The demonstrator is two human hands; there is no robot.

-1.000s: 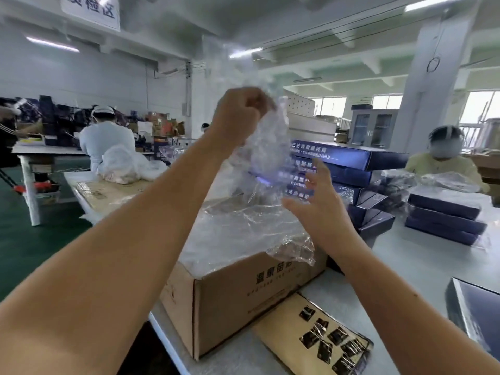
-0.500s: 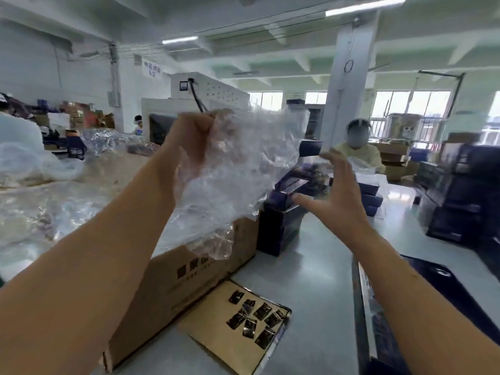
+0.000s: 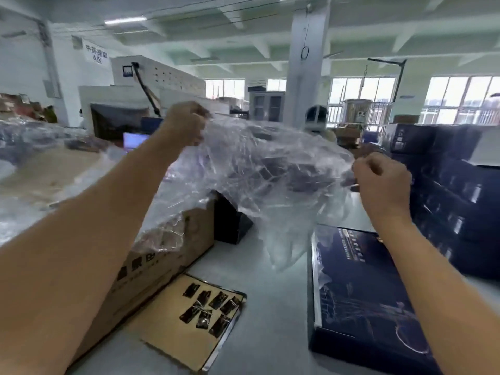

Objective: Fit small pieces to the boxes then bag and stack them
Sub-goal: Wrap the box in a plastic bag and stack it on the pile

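Clear bag [image 3: 270, 169] stretched in the air, above and left of the dark box [image 3: 357, 299]. Its left edge clenched in the left hand [image 3: 184, 125], its right edge seemingly pinched by the right hand [image 3: 381, 182], fingers curled. Left of the box: tray [image 3: 167, 339] of small pieces [image 3: 217, 300], then carton [image 3: 162, 269].

left grip [image 3: 186, 123]: bare | right grip [image 3: 381, 182]: bare | forearms [image 3: 89, 239]: unsleeved (both)

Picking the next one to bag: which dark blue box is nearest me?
The flat box lying alone on the table beside the right forearm; the others sit in stacks farther back.
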